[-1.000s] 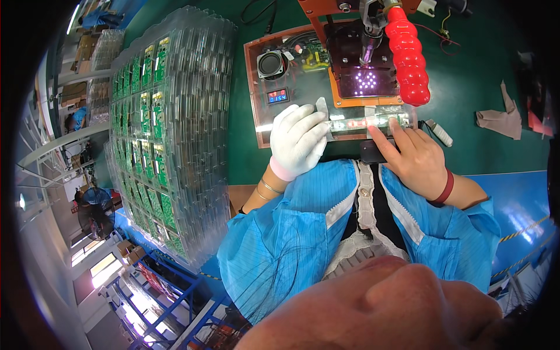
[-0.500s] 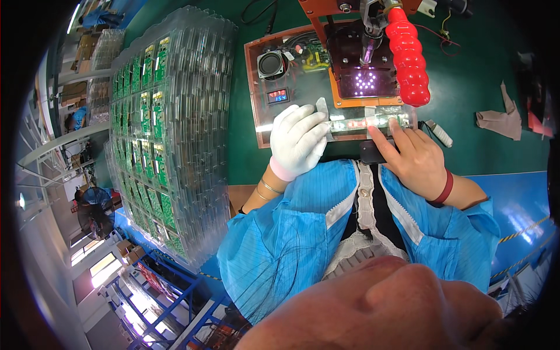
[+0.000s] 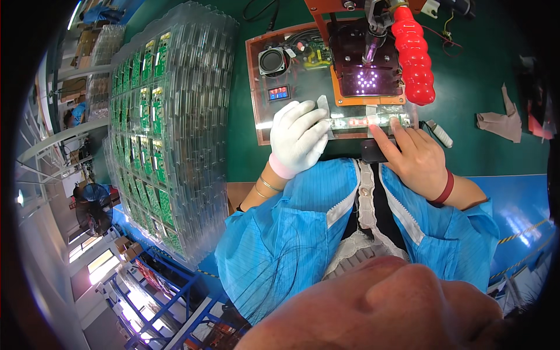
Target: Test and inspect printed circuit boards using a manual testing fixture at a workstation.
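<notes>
My left hand (image 3: 298, 137), in a white glove, rests on the near left part of an orange-edged test fixture (image 3: 261, 111), fingers loosely bent beside a pale tape tab. A clear strip with red lights (image 3: 354, 122) runs along the fixture's front. My bare right hand (image 3: 419, 156) reaches over the strip's right part, index finger and another fingertip touching it, with nothing held. Above the strip, a dark panel (image 3: 368, 81) shows a pattern of white-violet light dots. A red ribbed clamp handle (image 3: 414, 55) hangs at its right.
A tall stack of clear trays (image 3: 198, 116) holding green circuit boards stands at the left. The fixture carries a round speaker (image 3: 272, 61) and a small digital meter (image 3: 279, 93). A small black box (image 3: 371, 151) sits by the near edge, and a beige cloth (image 3: 501, 121) lies at the right.
The dot pattern on the dark panel has changed, with more dots lit. The meter's lower reading is different. Both hands stay nearly in place.
</notes>
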